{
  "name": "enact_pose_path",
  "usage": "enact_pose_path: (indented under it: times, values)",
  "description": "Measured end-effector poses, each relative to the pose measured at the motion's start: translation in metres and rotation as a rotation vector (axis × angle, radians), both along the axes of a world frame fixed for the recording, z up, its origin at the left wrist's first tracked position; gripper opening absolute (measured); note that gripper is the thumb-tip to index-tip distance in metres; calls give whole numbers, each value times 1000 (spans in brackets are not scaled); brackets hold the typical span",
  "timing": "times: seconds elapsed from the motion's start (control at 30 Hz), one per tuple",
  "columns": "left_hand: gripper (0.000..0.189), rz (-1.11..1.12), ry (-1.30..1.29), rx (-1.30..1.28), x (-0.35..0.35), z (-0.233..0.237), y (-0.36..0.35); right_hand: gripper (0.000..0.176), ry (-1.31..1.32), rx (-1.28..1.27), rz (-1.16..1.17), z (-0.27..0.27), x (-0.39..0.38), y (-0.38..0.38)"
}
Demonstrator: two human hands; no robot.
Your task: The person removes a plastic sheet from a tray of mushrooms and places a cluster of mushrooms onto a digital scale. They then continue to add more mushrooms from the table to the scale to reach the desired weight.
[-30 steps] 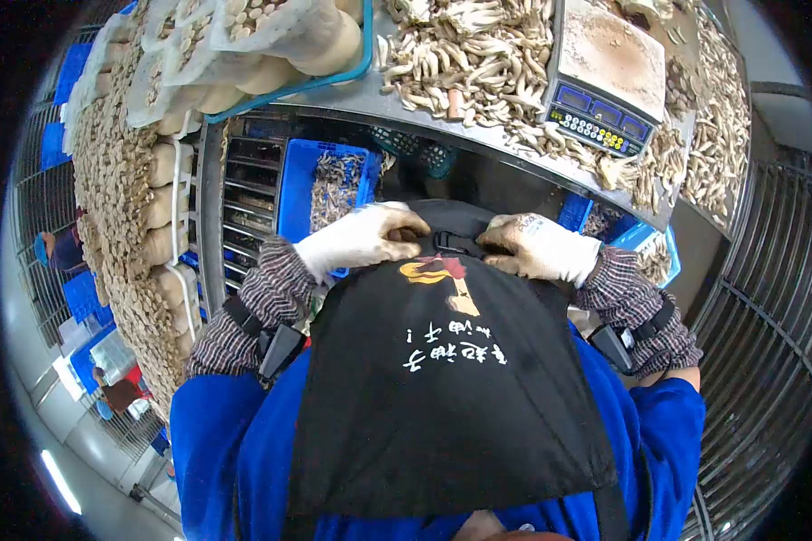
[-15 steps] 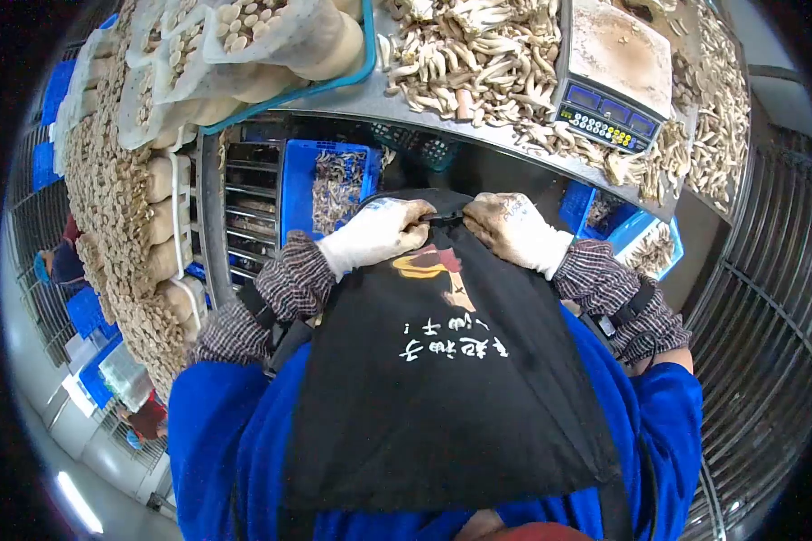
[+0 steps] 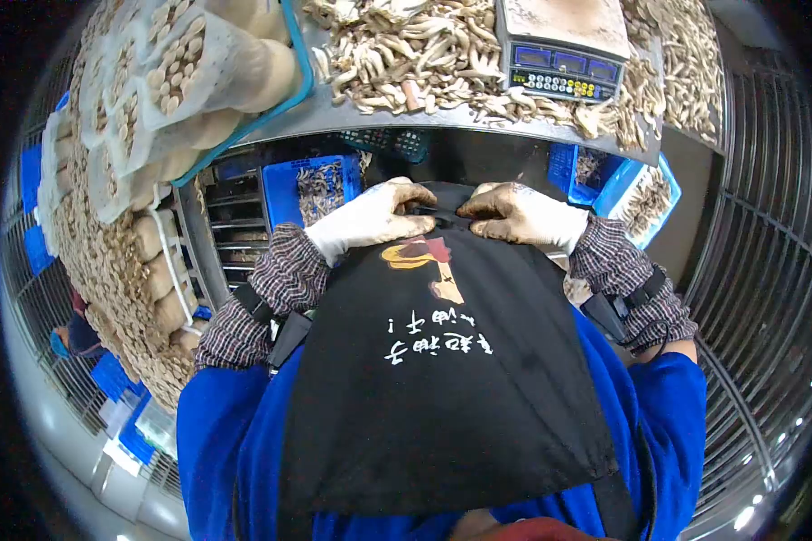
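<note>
My left hand [image 3: 370,216], in a white glove with brown-stained fingertips, rests at the waist of the black apron [image 3: 451,415], its thumb and fingers apart. Facing it from the other side, my right hand [image 3: 528,216] wears a matching stained glove, its fingers spread apart on the cloth. Between the two sets of fingertips lies a small dark piece [image 3: 446,217], like a strap or buckle, hard to make out against the apron. A printed cartoon figure and white lettering show below the hands. Checked sleeve covers [image 3: 289,270] reach over both forearms.
Ahead, a metal table [image 3: 370,119] bears heaps of mushrooms [image 3: 415,63] and a digital scale [image 3: 564,54]. Blue crates [image 3: 284,194] with mushroom pieces stand underneath. Mushroom bags [image 3: 189,86] sit in a teal-edged tray at left. Metal railings [image 3: 767,216] run along the right.
My fingers have loosened from the dark piece at the waist, and my hands have drawn slightly apart. The view has shifted, so the table and scale appear farther up and left.
</note>
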State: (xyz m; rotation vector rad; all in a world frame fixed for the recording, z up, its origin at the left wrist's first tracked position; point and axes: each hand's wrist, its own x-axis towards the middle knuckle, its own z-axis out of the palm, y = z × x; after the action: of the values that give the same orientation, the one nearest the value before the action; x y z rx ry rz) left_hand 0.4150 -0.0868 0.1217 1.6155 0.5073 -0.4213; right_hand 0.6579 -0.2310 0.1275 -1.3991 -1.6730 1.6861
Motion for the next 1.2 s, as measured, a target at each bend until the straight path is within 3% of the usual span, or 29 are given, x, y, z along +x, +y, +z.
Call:
enact_pose_path:
  times: [0.1, 0.17, 0.37, 0.43, 0.47, 0.77, 0.87, 1.07, 1.13, 1.2]
  values:
    - [47, -84, -11, 90, 12, 0, 1, 36, -5, 20, -48, -3, -4, 2]
    - [47, -176, -6, 110, 19, -3, 0, 34, -2, -203, 54, 5, -5, 15]
    - [41, -236, 32, 78, 22, 1, -3, 24, -91, 2, 137, -11, -16, 13]
    - [39, -267, 4, 127, 24, 1, -4, 22, -210, 208, 184, -17, -21, 10]
    - [38, -292, -26, 174, 24, 0, -4, 20, -238, 338, 156, -17, -22, 7]
    - [34, -230, 23, 15, 33, -6, -8, 15, -410, 463, 68, -12, -30, -17]
    - [35, -235, 94, 11, 38, 4, -13, 11, -416, 530, -86, -16, -32, -36]
    - [39, -338, 18, 146, 46, 7, -23, 13, -400, 485, -172, -18, -22, -64]
    - [40, -288, -167, 277, 47, 8, -27, 14, -395, 447, -206, -21, -20, -67]
    - [37, -335, -221, 251, 45, 3, -28, 19, -288, 319, -299, -25, -21, -69]
